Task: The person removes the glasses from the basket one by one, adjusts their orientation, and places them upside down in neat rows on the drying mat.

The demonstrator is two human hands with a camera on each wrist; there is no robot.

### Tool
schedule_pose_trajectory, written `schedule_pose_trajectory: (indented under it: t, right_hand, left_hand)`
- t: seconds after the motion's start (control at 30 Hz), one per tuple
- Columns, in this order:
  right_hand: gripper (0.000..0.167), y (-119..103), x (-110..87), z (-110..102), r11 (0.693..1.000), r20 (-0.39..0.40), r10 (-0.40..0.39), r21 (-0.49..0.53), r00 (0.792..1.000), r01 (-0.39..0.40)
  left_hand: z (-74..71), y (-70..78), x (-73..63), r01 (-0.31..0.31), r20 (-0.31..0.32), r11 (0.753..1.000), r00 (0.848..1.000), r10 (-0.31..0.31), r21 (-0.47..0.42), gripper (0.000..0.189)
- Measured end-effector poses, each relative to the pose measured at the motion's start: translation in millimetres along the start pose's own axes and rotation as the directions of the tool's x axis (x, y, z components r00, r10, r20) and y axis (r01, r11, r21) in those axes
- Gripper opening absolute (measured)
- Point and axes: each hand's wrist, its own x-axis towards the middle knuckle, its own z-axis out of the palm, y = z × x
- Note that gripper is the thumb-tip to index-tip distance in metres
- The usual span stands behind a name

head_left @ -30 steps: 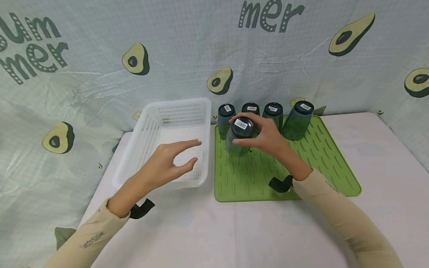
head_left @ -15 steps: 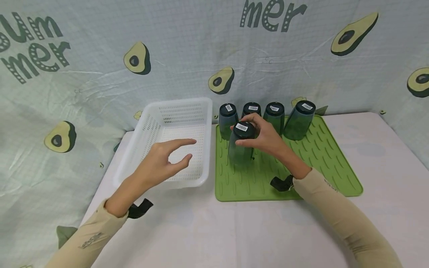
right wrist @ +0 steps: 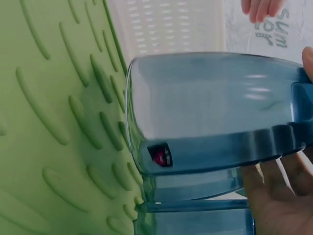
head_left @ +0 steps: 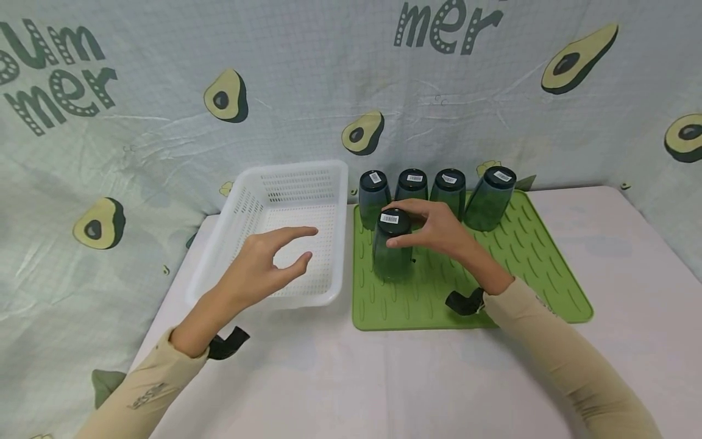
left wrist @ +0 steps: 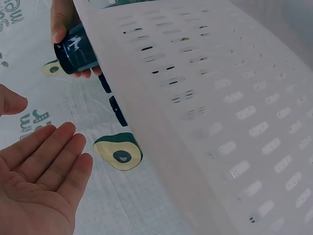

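Observation:
My right hand (head_left: 441,228) grips an upside-down tinted drinking glass (head_left: 392,256) near its base, thumb in front and fingers behind. The base bears a white barcode label. In the right wrist view the glass (right wrist: 210,98) has its rim close to the green drying mat (right wrist: 44,161); whether it touches is hard to tell. A small dark and red sticker (right wrist: 160,155) shows on its side. Over the white perforated basket (head_left: 307,300), my left hand (head_left: 260,262) holds nothing, thumb and fingers spread apart.
Several more upside-down glasses (head_left: 490,201) line the mat's back edge, the rightmost appearing tilted in this view. The basket stands left of the mat on a pale tablecloth (head_left: 351,384). An avocado-printed cloth (head_left: 296,73) hangs behind.
My right hand has brought the glass down and toward the front of the mat, and the glass now looks more upright. My left hand has drifted slightly left.

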Motion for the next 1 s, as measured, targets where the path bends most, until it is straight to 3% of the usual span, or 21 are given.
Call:
schedule_pose_trajectory:
  t: [0.3, 0.47, 0.67, 1.0]
  right_hand:
    - [0.065, 7, 5.5, -2, 0.998, -0.015, 0.04, -0.044, 0.999, -0.04]
    - [0.067, 7, 10.4, -2, 0.994, -0.033, 0.085, 0.069, 0.996, -0.083]
    - [0.066, 13, 20.3, -3, 0.967, -0.043, 0.15, 0.216, 0.988, -0.137]
    - [0.064, 22, 36.5, 1, 0.971, 0.046, 0.071, 0.226, 0.996, -0.079]
  left_hand:
    - [0.8, -0.9, -2.2, 0.003, -0.007, 1.0, 1.0, -0.003, -0.003, 0.035]
    - [1.8, -1.6, -2.5, -0.001, -0.01, 1.0, 1.0, 0.001, -0.004, 0.032]
    - [2.8, -1.3, -2.9, 0.009, -0.008, 1.0, 1.0, -0.009, -0.009, 0.031]
    - [1.7, -2.1, -2.8, 0.015, -0.005, 1.0, 1.0, -0.015, -0.005, 0.032]
